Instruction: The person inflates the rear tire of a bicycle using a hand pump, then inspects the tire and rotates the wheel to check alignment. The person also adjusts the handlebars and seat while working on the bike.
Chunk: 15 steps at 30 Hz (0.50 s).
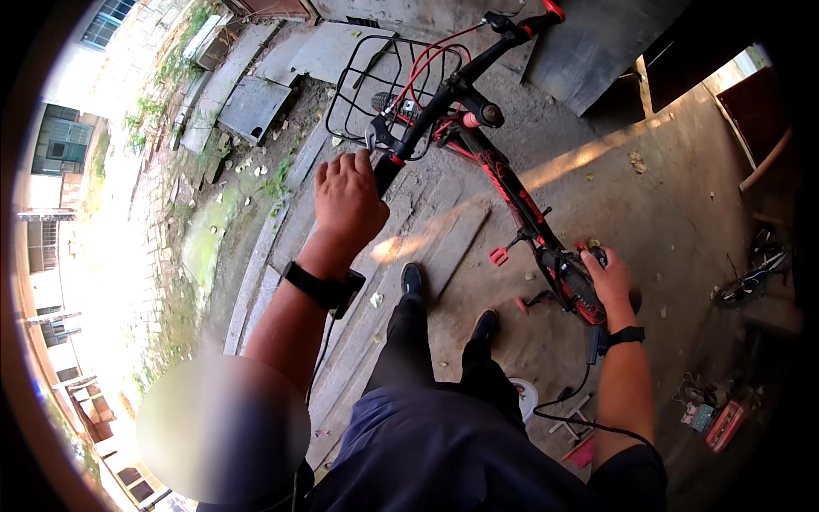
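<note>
The left hand (348,200) is closed narrowly over the near end of the black handlebar (432,115). The right hand (607,277) is laid on the rear end of the red-and-black bicycle (520,205); its fingertips are partly hidden, so whether anything is gripped cannot be told. The bicycle is spanned between the two hands, its frame run slantwise from one to the other. Markings on the frame are too small to be read.

Black bands are worn on both wrists, close behind the hands. A red pedal (499,255) is seen between the hands, nearer the right. Just beyond the left hand, a black wire basket (340,84) is carried at the front; through its wires the front tyre (394,104) and pale ground are seen.

Below and between the hands, two dark shoes are planted by the edges of long grey slabs (452,247), which are laid beneath the left forearm. A white round container (527,397) is partly covered by a leg; its contents cannot be made out.

Open concrete floor (674,222) is left to the right of the right hand. Farther out below that hand, a red case (725,426) is set beside a small teal box (702,418). Well beyond the left hand, broken paving is bordered by weeds.
</note>
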Available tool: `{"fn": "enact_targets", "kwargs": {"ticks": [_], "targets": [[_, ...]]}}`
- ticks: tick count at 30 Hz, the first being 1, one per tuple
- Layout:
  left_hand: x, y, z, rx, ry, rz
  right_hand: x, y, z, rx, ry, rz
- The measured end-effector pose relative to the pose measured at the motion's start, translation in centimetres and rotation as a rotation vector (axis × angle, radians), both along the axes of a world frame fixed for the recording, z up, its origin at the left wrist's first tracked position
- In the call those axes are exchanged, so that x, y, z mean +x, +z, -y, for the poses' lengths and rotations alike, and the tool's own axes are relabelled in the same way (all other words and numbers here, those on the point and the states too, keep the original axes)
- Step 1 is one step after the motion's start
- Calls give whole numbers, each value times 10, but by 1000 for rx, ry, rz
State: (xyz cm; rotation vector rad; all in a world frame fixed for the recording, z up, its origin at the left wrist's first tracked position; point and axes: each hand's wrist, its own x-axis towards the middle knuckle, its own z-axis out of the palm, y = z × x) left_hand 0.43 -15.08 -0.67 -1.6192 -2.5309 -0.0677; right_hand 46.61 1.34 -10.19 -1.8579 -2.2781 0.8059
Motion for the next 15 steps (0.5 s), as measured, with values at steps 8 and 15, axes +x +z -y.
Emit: {"fn": "enact_targets", "kwargs": {"ticks": [8, 15], "targets": [[-26, 10, -48, -40, 84, -170, 9, 2, 1, 51, 20, -36], [-42, 20, -76, -30, -72, -245, 17, 2, 3, 71, -9, -96]]}}
